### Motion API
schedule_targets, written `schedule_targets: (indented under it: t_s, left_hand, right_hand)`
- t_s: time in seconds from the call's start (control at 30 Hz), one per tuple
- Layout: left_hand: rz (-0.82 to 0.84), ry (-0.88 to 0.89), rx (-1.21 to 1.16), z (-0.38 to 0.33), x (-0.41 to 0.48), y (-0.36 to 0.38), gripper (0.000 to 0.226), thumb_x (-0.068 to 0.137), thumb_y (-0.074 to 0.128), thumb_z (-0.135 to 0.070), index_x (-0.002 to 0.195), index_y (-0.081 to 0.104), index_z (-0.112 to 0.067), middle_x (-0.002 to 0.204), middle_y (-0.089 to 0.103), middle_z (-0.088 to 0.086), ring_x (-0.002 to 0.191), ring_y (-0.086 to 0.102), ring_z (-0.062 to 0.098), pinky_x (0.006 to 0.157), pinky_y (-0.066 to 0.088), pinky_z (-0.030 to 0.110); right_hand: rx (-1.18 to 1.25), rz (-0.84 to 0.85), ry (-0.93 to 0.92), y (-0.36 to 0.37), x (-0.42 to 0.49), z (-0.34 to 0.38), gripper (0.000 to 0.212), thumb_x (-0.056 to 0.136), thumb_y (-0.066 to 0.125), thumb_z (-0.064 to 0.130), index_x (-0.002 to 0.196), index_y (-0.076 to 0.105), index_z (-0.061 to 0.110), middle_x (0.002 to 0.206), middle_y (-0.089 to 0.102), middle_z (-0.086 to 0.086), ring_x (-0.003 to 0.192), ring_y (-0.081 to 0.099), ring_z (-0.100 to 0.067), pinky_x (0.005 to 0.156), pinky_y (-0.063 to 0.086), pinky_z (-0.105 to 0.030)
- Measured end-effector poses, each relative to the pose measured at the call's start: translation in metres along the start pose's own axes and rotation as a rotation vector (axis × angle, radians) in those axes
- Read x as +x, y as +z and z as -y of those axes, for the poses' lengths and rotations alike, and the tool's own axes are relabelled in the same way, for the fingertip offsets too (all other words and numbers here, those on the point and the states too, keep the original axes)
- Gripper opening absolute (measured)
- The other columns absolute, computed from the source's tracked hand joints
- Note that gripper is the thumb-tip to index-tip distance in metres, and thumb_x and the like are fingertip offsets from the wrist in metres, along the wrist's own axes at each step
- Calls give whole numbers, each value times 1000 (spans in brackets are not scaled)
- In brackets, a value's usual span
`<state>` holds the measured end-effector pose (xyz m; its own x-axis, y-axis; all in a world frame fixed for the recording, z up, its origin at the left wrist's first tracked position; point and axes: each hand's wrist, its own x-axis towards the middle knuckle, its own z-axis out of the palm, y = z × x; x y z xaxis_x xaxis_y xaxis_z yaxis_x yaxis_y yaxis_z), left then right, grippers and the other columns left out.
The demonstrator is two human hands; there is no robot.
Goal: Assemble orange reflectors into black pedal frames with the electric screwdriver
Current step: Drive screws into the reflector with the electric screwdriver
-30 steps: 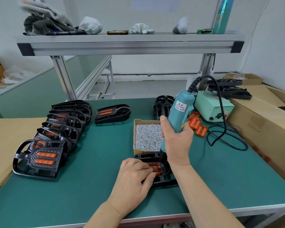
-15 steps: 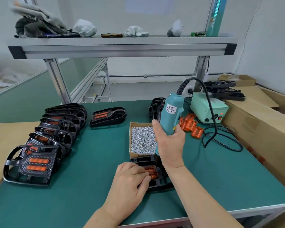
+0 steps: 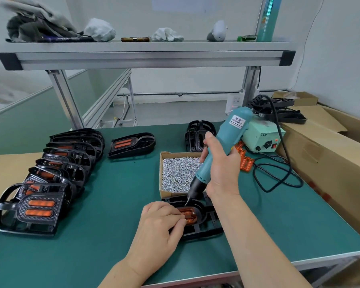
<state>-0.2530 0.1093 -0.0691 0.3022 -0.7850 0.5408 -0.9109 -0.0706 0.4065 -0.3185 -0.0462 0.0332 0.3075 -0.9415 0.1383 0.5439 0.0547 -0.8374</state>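
A black pedal frame (image 3: pixel 204 226) lies on the green table near the front edge, with an orange reflector (image 3: pixel 188 215) seated in it. My left hand (image 3: pixel 160 227) rests on the frame, fingertips curled onto the reflector's left end. My right hand (image 3: pixel 220 165) grips the teal electric screwdriver (image 3: pixel 227 142), which leans to the upper right; its bit tip sits just above the reflector's far edge. Loose orange reflectors (image 3: pixel 245 159) lie behind my right hand.
An open cardboard box of small silver screws (image 3: pixel 178 171) stands just behind the frame. A row of finished pedals (image 3: pixel 50 179) runs along the left, one more pedal (image 3: pixel 131 144) behind. The green power unit (image 3: pixel 262 138) and black cable (image 3: pixel 279 177) sit at right, beside cardboard boxes (image 3: pixel 328 154).
The screwdriver has tilted from nearly upright to leaning right and its tip has lifted off the reflector. My left hand stays on the frame.
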Motion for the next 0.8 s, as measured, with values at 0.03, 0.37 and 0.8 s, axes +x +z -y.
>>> schedule_targets:
  t_s: [0.03, 0.37, 0.8]
  left_hand:
    - [-7, -7, -19, 1, 4, -3, 28, 93, 54, -34, 79, 76, -27, 89, 68, -22, 95, 56, 3, 93, 39, 32]
    - [331, -239, 300, 41, 100, -26, 30, 94, 60, -28, 122, 68, -33, 120, 67, -6, 117, 48, 22, 98, 40, 38]
    - [512, -19, 590, 48, 132, -4, 12, 90, 58, -25, 88, 68, -32, 92, 71, -7, 97, 58, 18, 78, 33, 33]
  right_hand:
    - [7, -21, 29, -2, 2, -2, 23, 89, 75, 22, 95, 57, 9, 60, 56, 4, 49, 49, -10, 49, 44, -22]
    - [78, -210, 334, -21, 18, -25, 25, 92, 73, 31, 98, 58, 11, 64, 58, 0, 49, 56, -9, 46, 48, -20]
    - [92, -282, 386, -27, 20, -38, 19, 93, 71, 25, 96, 58, 12, 58, 61, 3, 48, 57, -6, 46, 49, -20]
